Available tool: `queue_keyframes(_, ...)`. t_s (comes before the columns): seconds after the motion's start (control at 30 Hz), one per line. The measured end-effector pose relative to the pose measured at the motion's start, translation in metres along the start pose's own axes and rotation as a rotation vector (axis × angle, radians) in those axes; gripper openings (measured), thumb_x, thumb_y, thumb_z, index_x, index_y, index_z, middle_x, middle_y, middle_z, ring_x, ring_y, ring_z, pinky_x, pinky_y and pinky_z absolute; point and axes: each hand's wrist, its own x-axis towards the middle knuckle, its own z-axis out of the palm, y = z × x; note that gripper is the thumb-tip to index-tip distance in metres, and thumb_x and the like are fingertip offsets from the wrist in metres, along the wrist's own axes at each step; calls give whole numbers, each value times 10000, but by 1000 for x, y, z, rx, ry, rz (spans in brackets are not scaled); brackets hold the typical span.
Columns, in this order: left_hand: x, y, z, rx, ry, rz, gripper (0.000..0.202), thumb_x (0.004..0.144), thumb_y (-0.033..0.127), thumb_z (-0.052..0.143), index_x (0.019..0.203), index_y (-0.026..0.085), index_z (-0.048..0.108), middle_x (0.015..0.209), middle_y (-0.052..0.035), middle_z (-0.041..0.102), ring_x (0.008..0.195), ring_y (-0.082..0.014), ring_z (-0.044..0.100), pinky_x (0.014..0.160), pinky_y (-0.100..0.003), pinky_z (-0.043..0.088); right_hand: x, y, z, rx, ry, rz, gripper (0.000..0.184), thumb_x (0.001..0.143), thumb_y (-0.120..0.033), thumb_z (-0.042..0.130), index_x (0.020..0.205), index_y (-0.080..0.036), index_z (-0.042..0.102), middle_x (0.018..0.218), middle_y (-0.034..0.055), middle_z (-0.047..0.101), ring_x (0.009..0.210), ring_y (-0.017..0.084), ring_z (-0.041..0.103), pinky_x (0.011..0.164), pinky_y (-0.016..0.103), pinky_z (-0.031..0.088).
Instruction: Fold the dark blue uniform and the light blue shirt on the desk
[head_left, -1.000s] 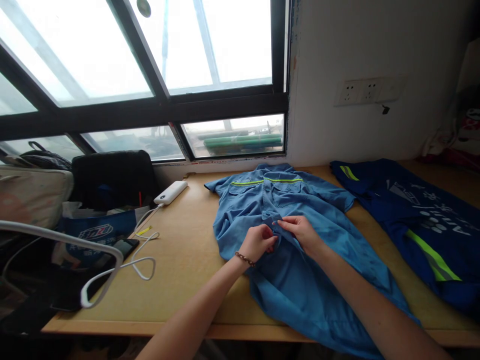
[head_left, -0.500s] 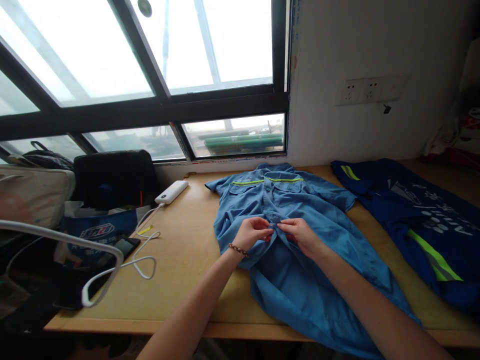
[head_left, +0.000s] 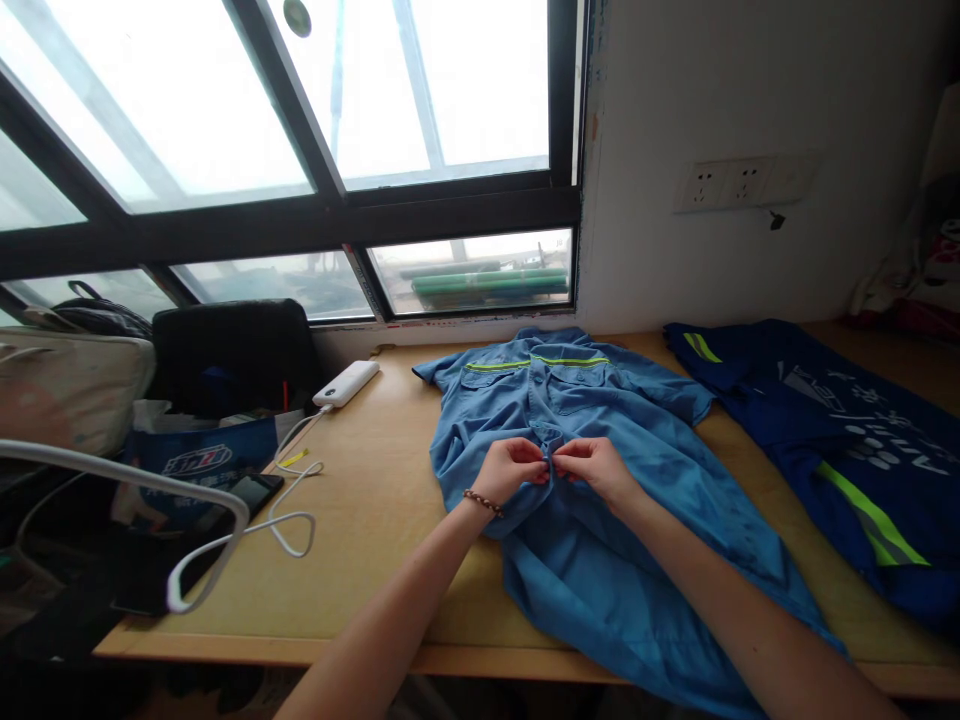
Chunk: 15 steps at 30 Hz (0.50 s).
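A light blue work shirt (head_left: 600, 560) with a yellow-green stripe across the chest lies front-up on the wooden table (head_left: 367, 530), collar toward the window. My left hand (head_left: 511, 468), with a bead bracelet at the wrist, pinches the shirt's front placket from the left. From the right, my right hand (head_left: 592, 468) pinches the same spot. The fingertips of both hands nearly touch at the middle of the shirt. What lies between the fingers is too small to see.
A dark blue garment (head_left: 832, 430) with reflective stripes lies to the right. A white power bank (head_left: 346, 383) with a looping white cable (head_left: 289, 520) sits on the left, near a phone (head_left: 251, 492), bags (head_left: 75, 385) and a white hanger (head_left: 150, 500). A wall socket (head_left: 724, 183) is above.
Both hands have shifted a little up the shirt's front, toward the collar, and drawn closer together. The view has also tilted slightly.
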Motion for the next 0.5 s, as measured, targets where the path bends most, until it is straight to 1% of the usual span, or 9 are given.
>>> queue_keyframes(0.07,0,0,1,-28,6,-28,270,520,278,741,665,105,592,578,-23,610,549,-132,606,559,-235,512,-1,2,2,-138,45,-112,178,617,-317,642,652,-142,647,607,29,635,564,132,562,535,231,409)
queue_keyframes(0.13,-1,0,3,-46,26,-43,288,566,342,710,655,95,591,576,-21,593,529,-111,588,550,-227,514,-3,3,4,-286,101,-227,152,649,-309,611,634,-159,632,616,23,632,576,139,562,559,242,409)
queue_keyframes(0.2,-1,-1,4,-22,53,-37,311,594,385,683,635,94,582,560,-12,571,506,-91,563,519,-212,508,-6,3,7,-436,153,-333,129,677,-288,580,617,-177,608,606,13,616,572,139,550,564,245,397)
queue_keyframes(0.27,0,-3,5,31,77,-13,311,583,379,694,625,97,570,553,-4,558,495,-77,542,482,-184,489,-8,4,11,-565,186,-415,122,695,-261,555,598,-189,571,590,4,591,562,134,529,559,244,381)
queue_keyframes(0.37,1,-8,5,49,97,11,309,562,359,711,627,101,554,551,6,547,495,-69,525,463,-169,472,-10,6,14,-666,200,-475,112,709,-229,530,603,-195,517,588,-6,563,562,127,507,559,240,369)
queue_keyframes(0.5,2,-10,4,-6,110,32,317,544,349,719,626,114,523,542,19,531,498,-77,525,468,-186,472,-10,8,16,-665,193,-489,61,705,-213,532,656,-196,500,605,-11,551,563,122,498,553,234,371)
